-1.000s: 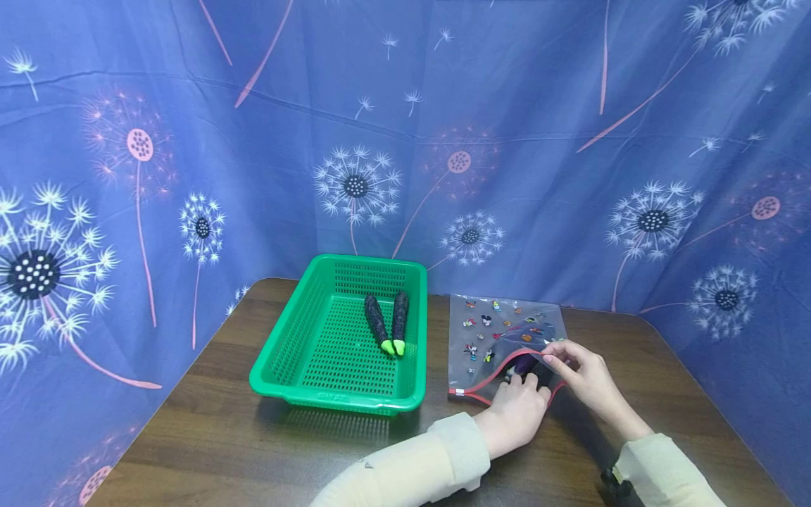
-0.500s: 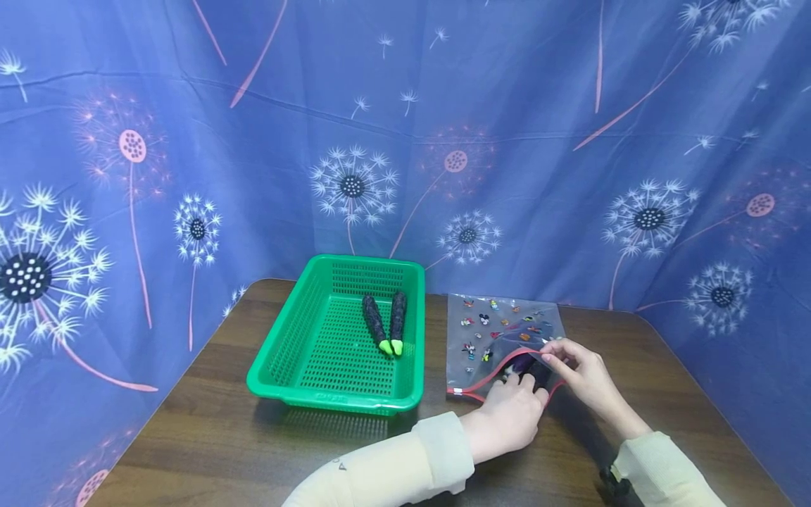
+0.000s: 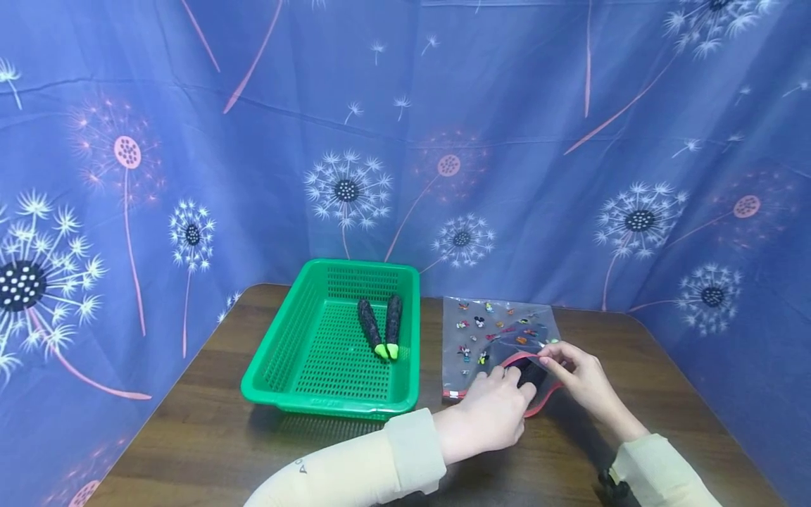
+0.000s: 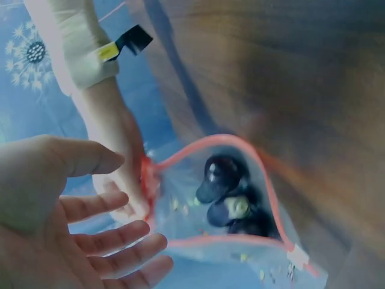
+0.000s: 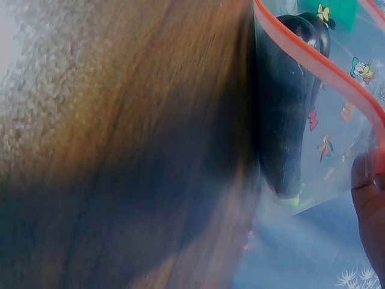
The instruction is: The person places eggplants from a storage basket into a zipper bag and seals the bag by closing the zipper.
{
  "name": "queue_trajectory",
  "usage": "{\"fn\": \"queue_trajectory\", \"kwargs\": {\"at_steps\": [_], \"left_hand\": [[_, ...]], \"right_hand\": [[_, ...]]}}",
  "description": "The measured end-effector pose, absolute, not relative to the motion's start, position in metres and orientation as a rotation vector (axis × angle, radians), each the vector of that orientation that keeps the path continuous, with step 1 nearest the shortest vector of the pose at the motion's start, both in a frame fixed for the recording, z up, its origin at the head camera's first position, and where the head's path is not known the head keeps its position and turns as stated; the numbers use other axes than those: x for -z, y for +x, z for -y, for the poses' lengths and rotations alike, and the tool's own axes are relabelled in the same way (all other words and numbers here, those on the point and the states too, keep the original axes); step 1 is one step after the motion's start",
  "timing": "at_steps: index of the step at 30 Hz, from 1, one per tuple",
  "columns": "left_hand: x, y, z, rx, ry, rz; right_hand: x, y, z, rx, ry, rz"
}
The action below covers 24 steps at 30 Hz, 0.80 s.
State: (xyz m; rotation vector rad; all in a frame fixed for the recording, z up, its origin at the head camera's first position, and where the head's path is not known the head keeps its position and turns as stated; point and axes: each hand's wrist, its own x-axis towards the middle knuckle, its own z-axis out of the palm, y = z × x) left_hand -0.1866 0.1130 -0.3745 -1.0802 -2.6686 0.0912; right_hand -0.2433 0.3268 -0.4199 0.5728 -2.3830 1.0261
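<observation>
A clear zip bag (image 3: 465, 338) with cartoon figures and a red zip edge lies on the table, its mouth gaping. Inside are several dark, glossy eggplant-like vegetables (image 5: 283, 102), partly hidden in the head view. My left hand (image 3: 491, 408) is at the bag's mouth, fingers spread and relaxed; in the left wrist view the palm (image 4: 36, 223) shows nothing held. My right hand (image 3: 583, 380) pinches the red rim at the bag's right side between thumb and fingers, keeping it raised.
A green perforated basket (image 3: 272, 366) stands left of the bag. Two long, dark, rough-skinned vegetables (image 3: 393, 320) with bright green tips lie in its right part. The wooden table (image 3: 209, 436) ends at a blue dandelion-print cloth (image 3: 266, 211) behind and on both sides.
My left hand has drawn back left and toward me, out of the bag's mouth. The right hand keeps its pinch on the rim. The head view has shifted slightly.
</observation>
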Motion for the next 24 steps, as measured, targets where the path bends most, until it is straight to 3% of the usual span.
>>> {"fn": "queue_trajectory", "kwargs": {"at_steps": [24], "left_hand": [[0.303, -0.208, -0.036, -0.127, -1.164, 2.622]], "right_hand": [[0.428, -0.251, -0.333, -1.069, 0.538, 2.425]]}}
